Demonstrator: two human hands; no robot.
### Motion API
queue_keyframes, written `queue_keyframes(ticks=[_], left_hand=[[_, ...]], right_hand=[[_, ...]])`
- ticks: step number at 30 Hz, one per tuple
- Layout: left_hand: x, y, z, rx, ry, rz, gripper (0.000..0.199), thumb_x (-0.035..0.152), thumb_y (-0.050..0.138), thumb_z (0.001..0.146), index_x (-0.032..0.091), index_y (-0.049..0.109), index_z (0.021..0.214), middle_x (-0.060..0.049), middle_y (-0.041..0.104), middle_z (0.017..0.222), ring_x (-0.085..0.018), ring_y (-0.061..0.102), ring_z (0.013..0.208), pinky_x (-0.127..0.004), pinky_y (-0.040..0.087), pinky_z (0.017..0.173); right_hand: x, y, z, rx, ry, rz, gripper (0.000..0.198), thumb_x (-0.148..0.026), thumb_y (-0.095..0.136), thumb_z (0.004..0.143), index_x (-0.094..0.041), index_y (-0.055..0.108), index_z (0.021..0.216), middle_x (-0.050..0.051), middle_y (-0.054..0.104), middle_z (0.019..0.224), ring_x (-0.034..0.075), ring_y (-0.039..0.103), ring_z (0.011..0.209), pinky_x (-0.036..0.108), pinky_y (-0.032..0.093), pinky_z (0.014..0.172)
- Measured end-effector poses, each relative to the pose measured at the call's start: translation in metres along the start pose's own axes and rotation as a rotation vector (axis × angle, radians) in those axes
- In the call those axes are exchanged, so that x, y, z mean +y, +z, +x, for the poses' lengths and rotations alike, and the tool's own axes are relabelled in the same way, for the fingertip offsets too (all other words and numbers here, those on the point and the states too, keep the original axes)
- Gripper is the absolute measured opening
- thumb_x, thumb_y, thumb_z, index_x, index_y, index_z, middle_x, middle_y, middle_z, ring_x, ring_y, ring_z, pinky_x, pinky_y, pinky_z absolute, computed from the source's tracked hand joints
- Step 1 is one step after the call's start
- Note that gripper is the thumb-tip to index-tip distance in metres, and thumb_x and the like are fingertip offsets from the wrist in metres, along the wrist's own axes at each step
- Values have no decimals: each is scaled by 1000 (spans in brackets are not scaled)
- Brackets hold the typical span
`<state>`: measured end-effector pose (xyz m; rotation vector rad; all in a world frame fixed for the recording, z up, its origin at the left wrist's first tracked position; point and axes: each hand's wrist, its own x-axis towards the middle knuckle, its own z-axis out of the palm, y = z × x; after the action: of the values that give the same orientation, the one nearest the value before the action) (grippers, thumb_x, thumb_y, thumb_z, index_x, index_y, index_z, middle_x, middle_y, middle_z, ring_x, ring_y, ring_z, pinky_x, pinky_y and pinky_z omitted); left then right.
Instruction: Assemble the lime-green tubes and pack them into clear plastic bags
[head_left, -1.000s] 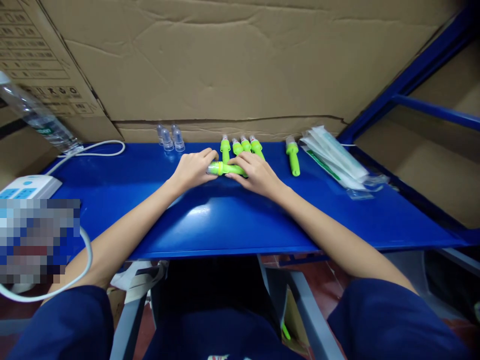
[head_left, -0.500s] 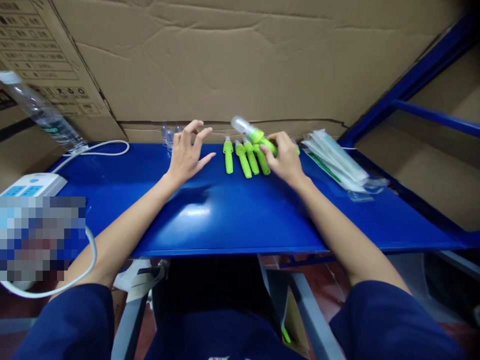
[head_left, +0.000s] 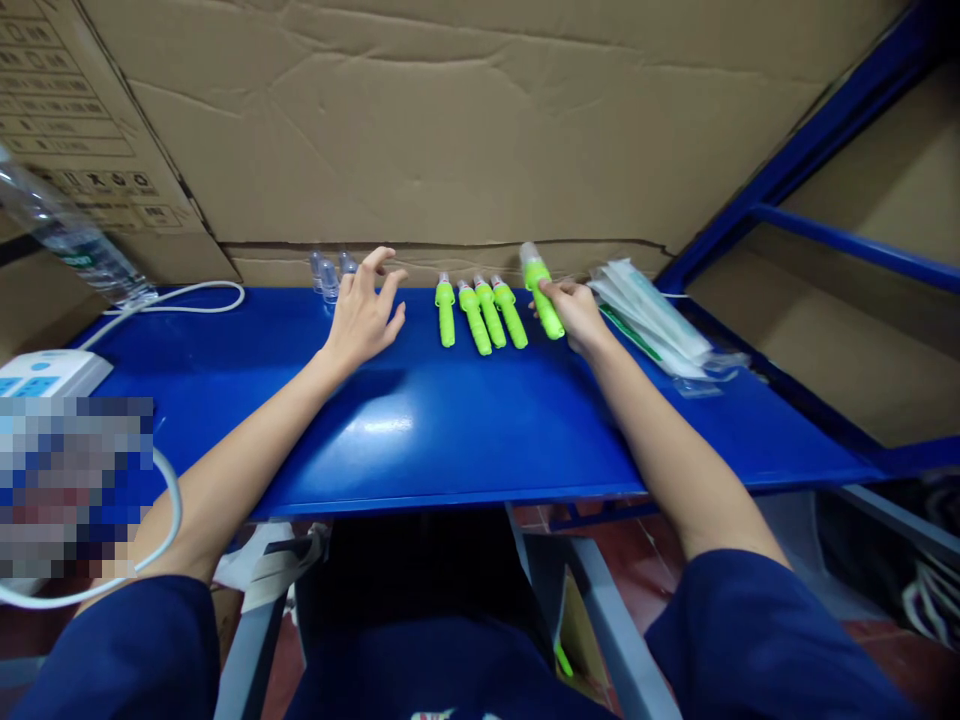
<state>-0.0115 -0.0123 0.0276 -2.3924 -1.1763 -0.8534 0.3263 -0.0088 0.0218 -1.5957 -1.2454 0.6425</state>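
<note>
My right hand (head_left: 577, 312) grips a lime-green pen-shaped tube (head_left: 546, 305) that has a clear cap on its upper end. The tube tilts, its cap toward the cardboard. Left of it, several similar green tubes (head_left: 475, 318) lie side by side, their narrow clear tips facing away from me and uncapped. My left hand (head_left: 364, 310) hovers over the left part of the table with fingers apart and nothing in them. Beside that hand, small clear caps (head_left: 328, 280) stand at the back edge, partly hidden by it.
Packaged strips in clear wrap (head_left: 660, 325) lie at the right of the blue table (head_left: 450, 430). To the left are a white power strip (head_left: 56, 372), a cable (head_left: 176, 495) and a leaning water bottle (head_left: 79, 245). A cardboard wall (head_left: 420, 130) closes off the back.
My right hand has lowered the capped tube and moved it right, away from the row, turning it more upright. My left hand stays open near the clear caps. The view has shifted slightly.
</note>
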Motion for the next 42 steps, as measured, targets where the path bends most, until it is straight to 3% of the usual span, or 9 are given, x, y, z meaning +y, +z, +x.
queue_keyframes(ticks=[6, 11, 15, 23, 35, 42], left_hand=[[-1, 2, -1, 1, 18, 22, 59, 29, 52, 97, 22, 40, 154, -24, 43, 159, -38, 51, 142, -55, 45, 109], [1, 0, 0, -58, -1, 5, 49, 26, 49, 98, 19, 49, 147, -24, 39, 162, -40, 49, 143, -56, 44, 110], [1, 0, 0, -67, -8, -9, 50, 26, 48, 98, 19, 49, 147, -24, 39, 163, -40, 50, 143, -56, 42, 111], [1, 1, 0, -74, -3, -22, 42, 26, 49, 97, 16, 56, 137, -25, 40, 162, -40, 51, 141, -56, 44, 110], [1, 1, -1, -72, 6, 5, 33, 27, 49, 98, 16, 63, 125, -24, 44, 161, -39, 55, 138, -54, 47, 107], [-7, 6, -3, -113, -27, 1, 36, 25, 52, 96, 14, 62, 129, -25, 41, 162, -41, 52, 140, -58, 45, 110]], right_hand=[[6, -7, 2, 72, -54, -391, 37, -45, 57, 94, -13, 74, 88, 19, 78, 92, 32, 72, 93, 43, 57, 92], [14, -11, 4, 109, -75, -661, 30, -37, 59, 92, -11, 75, 94, 21, 78, 105, 37, 73, 106, 46, 55, 100], [21, -11, 6, 94, -76, -731, 35, -42, 58, 93, -12, 76, 94, 23, 77, 105, 37, 73, 107, 48, 55, 99], [25, -10, 5, 71, -95, -832, 31, -36, 60, 89, -13, 79, 97, 22, 77, 105, 36, 71, 104, 48, 57, 93], [16, -2, -4, 85, -4, -881, 49, -36, 59, 97, -5, 63, 135, 29, 69, 130, 43, 67, 119, 52, 53, 99], [10, -3, -8, 93, 26, -930, 50, -38, 61, 98, -9, 58, 139, 28, 65, 136, 43, 64, 127, 54, 51, 103]])
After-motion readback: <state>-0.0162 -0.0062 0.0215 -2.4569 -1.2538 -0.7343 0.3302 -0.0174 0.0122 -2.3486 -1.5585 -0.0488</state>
